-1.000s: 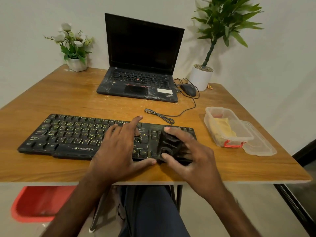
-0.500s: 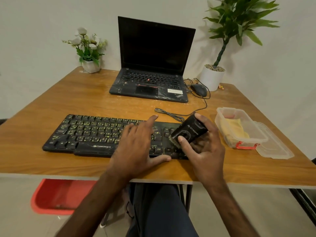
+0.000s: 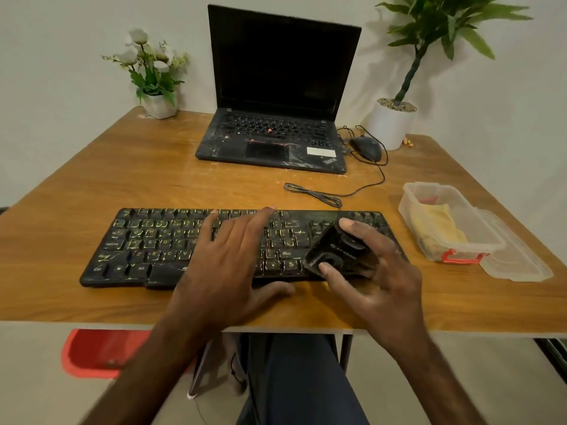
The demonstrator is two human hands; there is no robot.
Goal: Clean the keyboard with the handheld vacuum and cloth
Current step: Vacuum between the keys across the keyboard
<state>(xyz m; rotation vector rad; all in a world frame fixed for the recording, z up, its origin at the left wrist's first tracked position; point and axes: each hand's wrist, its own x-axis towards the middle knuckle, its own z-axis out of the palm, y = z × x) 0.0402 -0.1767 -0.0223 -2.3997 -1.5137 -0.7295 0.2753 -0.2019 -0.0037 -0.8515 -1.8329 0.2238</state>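
A black keyboard point(image 3: 153, 243) with yellow-lit keys lies along the front of the wooden table point(image 3: 122, 167). My left hand point(image 3: 227, 259) rests flat on its middle, fingers spread, thumb off the front edge. My right hand point(image 3: 377, 271) grips a small black handheld vacuum point(image 3: 331, 250), tilted with its front end down on the keyboard's right part. A yellow cloth point(image 3: 438, 222) lies inside a clear plastic box point(image 3: 408, 200) to the right of the keyboard.
An open black laptop point(image 3: 276, 139) sits at the back, with a wired mouse point(image 3: 366, 147) and coiled cable point(image 3: 313, 194) beside it. The box's lid point(image 3: 518, 259) lies at the right. White flower pot point(image 3: 159, 105) back left, potted plant point(image 3: 391, 124) back right. Red bin point(image 3: 98, 354) under the table.
The vacuum has come back down from a raised tilt onto the keyboard's right part. My left hand stays flat on the keys. The view has shifted.
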